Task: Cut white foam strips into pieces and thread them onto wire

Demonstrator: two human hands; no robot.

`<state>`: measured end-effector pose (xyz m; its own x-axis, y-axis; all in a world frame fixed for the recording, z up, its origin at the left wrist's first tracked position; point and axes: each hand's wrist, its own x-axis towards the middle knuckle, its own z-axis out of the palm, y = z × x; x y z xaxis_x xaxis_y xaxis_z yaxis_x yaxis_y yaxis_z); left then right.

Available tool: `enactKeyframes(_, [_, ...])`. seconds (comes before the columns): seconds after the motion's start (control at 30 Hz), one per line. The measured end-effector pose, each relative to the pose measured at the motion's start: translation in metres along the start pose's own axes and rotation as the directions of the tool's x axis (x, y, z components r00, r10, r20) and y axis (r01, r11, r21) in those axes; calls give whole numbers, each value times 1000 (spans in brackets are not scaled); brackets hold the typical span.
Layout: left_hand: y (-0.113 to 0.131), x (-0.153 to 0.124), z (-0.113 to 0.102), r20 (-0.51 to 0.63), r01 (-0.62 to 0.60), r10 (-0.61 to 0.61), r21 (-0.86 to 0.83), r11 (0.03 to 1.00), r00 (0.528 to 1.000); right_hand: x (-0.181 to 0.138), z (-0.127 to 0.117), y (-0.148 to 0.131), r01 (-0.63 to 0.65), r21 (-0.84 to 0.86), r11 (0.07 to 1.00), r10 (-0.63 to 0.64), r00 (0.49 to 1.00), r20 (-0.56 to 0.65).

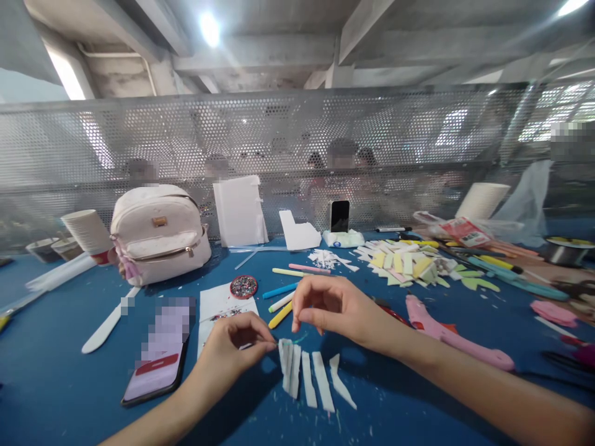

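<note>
My left hand (237,344) has its thumb and forefinger pinched together at the top corner of the leftmost white strips (289,368). What lies between those fingertips is too small to make out. Over the strips hovers my right hand (332,310), fingers loosely curled with a gap between thumb and forefinger, nothing visible in it. Several narrow white strips lie fanned out on the blue table (260,415), the left ones overlapping. A thin teal strand (301,339) shows just above them. Behind the hands lie several markers, including a yellow one (281,314) and a blue one (279,290).
To the left are a lit phone (160,359), a white backpack (160,235) and stacked paper cups (86,232). A round red-rimmed dish (243,286) sits on white paper (207,303). A pink glue gun (455,337) and a paper-strip pile (404,260) lie right.
</note>
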<state>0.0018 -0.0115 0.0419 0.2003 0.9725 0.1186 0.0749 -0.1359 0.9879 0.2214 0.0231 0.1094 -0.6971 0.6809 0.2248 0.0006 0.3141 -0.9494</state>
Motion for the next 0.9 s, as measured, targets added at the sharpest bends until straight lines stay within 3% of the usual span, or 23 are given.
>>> enactKeyframes(0.13, [6,-1,0,-6,-45,45,-2,999,999,0,1,2,19,-101,995,-18,1000,11])
enactKeyframes(0.37, [8,-4,-2,-10,-85,85,43,995,996,5,-1,23,53,-214,975,-9,980,200])
enactKeyframes(0.5, [6,-2,-5,-13,-123,124,15,992,992,8,-4,34,103,-152,983,-58,960,275])
enactKeyframes(0.7, [-4,2,-9,-2,7,-7,-198,980,1000,6,3,34,124,-45,991,-103,939,328])
enactKeyframes(0.9, [-10,4,-9,-3,45,-47,-264,963,999,3,10,29,82,45,996,-93,934,345])
